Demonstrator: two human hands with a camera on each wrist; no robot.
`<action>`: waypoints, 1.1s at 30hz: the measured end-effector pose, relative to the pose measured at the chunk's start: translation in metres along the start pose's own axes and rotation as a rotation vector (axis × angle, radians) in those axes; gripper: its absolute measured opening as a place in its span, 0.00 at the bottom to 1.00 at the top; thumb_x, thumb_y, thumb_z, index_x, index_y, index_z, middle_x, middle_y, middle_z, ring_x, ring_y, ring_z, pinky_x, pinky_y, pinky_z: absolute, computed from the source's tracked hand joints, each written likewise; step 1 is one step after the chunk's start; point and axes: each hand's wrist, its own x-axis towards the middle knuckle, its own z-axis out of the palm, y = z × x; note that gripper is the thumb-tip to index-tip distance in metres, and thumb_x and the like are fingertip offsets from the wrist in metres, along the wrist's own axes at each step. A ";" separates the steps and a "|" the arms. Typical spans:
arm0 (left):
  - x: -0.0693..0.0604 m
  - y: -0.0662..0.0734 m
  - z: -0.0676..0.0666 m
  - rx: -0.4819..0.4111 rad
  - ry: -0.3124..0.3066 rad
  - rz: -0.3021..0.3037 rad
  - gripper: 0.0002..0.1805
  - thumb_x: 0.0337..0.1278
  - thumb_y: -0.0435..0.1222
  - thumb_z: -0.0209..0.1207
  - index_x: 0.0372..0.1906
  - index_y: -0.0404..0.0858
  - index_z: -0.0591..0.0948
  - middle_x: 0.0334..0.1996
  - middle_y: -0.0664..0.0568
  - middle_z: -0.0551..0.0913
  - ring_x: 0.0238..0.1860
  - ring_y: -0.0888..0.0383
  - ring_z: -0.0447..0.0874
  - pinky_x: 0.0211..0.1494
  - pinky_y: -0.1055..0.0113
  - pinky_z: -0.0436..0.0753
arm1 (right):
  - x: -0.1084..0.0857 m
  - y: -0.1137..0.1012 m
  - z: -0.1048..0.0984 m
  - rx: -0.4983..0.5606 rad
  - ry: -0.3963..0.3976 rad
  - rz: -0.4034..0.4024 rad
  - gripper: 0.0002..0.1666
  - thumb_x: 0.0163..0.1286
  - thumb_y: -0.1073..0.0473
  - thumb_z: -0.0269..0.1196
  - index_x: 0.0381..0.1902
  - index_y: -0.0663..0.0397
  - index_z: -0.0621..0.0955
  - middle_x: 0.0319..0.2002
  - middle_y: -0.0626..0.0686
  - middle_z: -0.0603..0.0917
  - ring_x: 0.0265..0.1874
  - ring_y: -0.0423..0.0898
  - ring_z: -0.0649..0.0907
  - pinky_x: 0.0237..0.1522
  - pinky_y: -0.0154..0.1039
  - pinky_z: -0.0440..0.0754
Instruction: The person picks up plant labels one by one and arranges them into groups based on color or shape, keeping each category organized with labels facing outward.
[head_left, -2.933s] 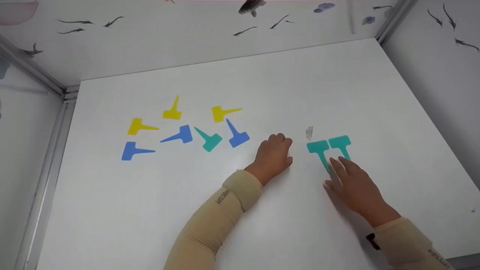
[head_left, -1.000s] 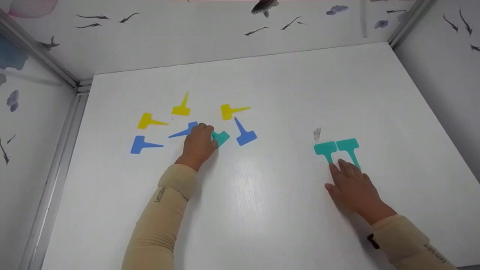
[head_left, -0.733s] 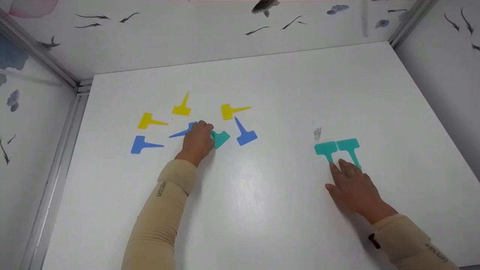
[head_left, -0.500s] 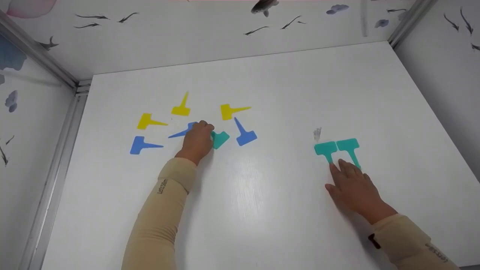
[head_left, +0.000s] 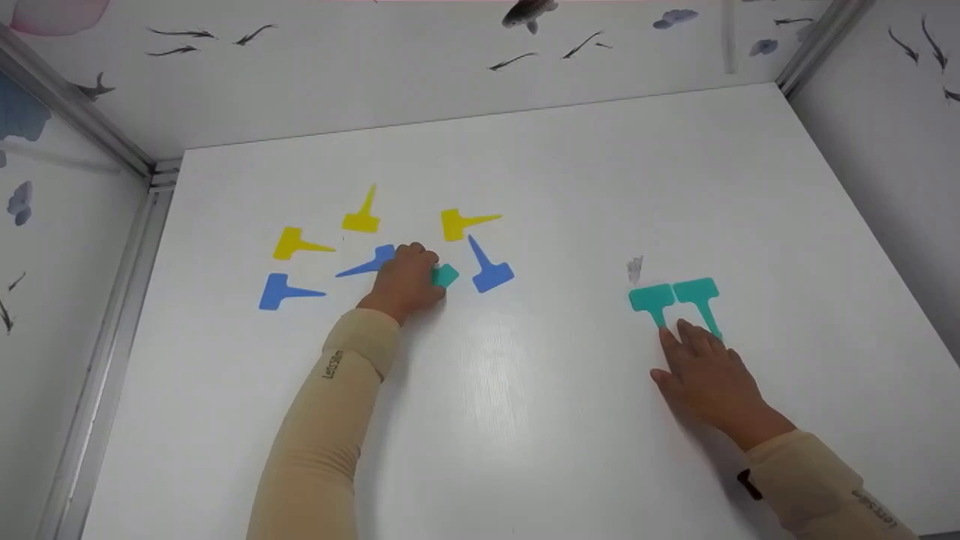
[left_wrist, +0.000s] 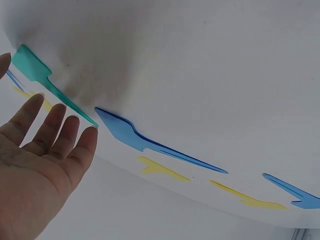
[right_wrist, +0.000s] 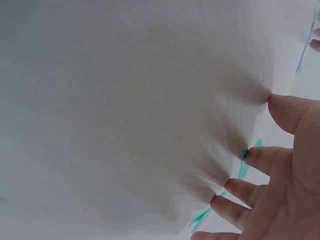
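My left hand (head_left: 405, 281) is over a green T-shaped plant label (head_left: 445, 276), covering much of it from the head camera. In the left wrist view its fingers are loosely extended along the label's stem, thumb at the frame's edge; neither finger nor thumb closes round the label. Beside that hand lies a blue plant label (head_left: 384, 255). On the right, two more green labels, a left one (head_left: 652, 298) and a right one (head_left: 696, 289), lie side by side, stems towards me. My right hand (head_left: 720, 382) rests with straight fingers at their stems, index fingertip touching one.
Yellow plant labels lie behind, at the left (head_left: 288, 243), the middle (head_left: 361, 222) and the right (head_left: 451, 224). Another blue label (head_left: 277, 291) is far left, one more blue label (head_left: 491, 276) right of my left hand. A grey smudge (head_left: 635, 268) marks the white table (head_left: 562, 180); patterned walls enclose it.
My left hand has gone from the table's middle leftward to the green label, then shifted slightly right over it. My right hand has stayed almost still by the two green labels.
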 end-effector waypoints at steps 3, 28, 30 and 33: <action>0.001 0.001 0.001 0.014 -0.014 0.002 0.31 0.57 0.40 0.61 0.65 0.35 0.71 0.58 0.44 0.70 0.56 0.48 0.65 0.68 0.55 0.66 | 0.000 0.000 0.000 0.008 -0.002 0.002 0.39 0.72 0.48 0.54 0.71 0.66 0.60 0.70 0.71 0.58 0.68 0.69 0.56 0.60 0.72 0.58; 0.004 0.006 0.007 0.016 -0.030 -0.042 0.27 0.60 0.39 0.59 0.62 0.32 0.72 0.55 0.43 0.69 0.53 0.49 0.65 0.66 0.56 0.68 | 0.001 0.001 0.003 0.031 -0.005 0.007 0.39 0.72 0.48 0.53 0.72 0.66 0.59 0.70 0.71 0.57 0.68 0.69 0.56 0.60 0.74 0.56; 0.004 0.008 0.007 0.007 -0.039 -0.062 0.28 0.60 0.39 0.60 0.63 0.32 0.71 0.57 0.42 0.69 0.54 0.49 0.65 0.67 0.56 0.68 | 0.001 0.002 0.003 0.031 -0.007 0.008 0.39 0.72 0.48 0.53 0.72 0.66 0.59 0.70 0.71 0.57 0.68 0.69 0.55 0.60 0.74 0.56; 0.004 0.011 0.006 -0.009 -0.052 -0.087 0.30 0.60 0.39 0.60 0.65 0.32 0.69 0.61 0.42 0.67 0.56 0.49 0.65 0.69 0.55 0.66 | 0.001 0.002 0.003 0.031 -0.007 0.009 0.39 0.73 0.47 0.53 0.72 0.66 0.59 0.70 0.71 0.57 0.68 0.69 0.55 0.60 0.74 0.56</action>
